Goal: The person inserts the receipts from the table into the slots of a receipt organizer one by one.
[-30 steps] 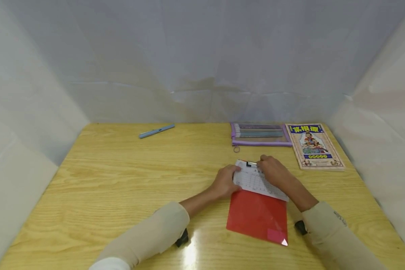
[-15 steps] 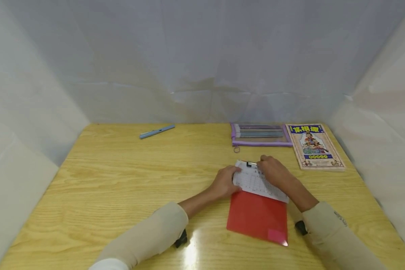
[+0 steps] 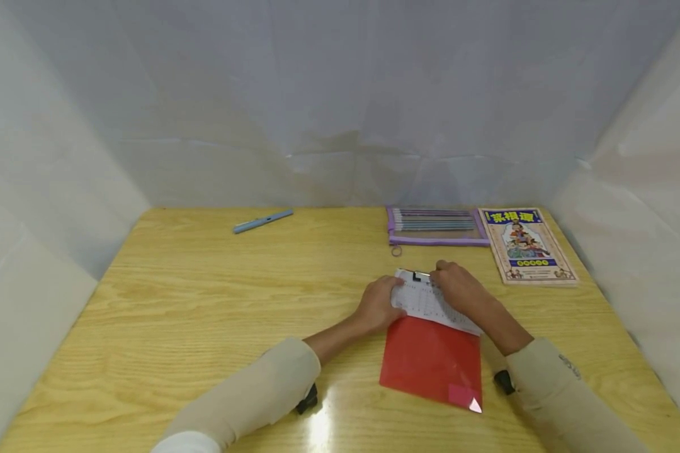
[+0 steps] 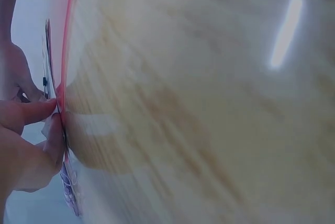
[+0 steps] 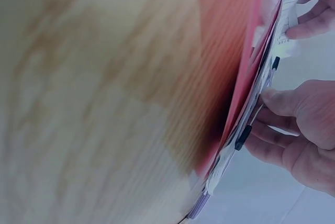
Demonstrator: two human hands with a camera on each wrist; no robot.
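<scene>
A red clipboard (image 3: 430, 362) lies on the table right of centre, a printed white sheet (image 3: 422, 299) over its upper half. Its metal clip with black ends (image 3: 417, 276) sits along the top edge. My left hand (image 3: 376, 304) pinches the sheet at its left side, thumb on top; the left wrist view shows thumb and finger (image 4: 55, 135) together at the edge. My right hand (image 3: 459, 289) holds the clip at the top. In the right wrist view the right thumb (image 5: 280, 101) presses by the clip's metal part, the other fingers behind it; the right hand covers the sheet's upper right.
Behind the clipboard lies a clear pencil case with purple edging (image 3: 439, 241), holding several pencils. An illustrated book (image 3: 527, 245) is at the right back. A blue pen (image 3: 263, 221) lies at the back left. White sheeting (image 3: 340, 94) walls the table (image 3: 204, 296) at the back and sides.
Both hands stay in place with the same grips. The printed sheet's lower edge has dipped slightly, then risen a little, showing slightly more of the red board.
</scene>
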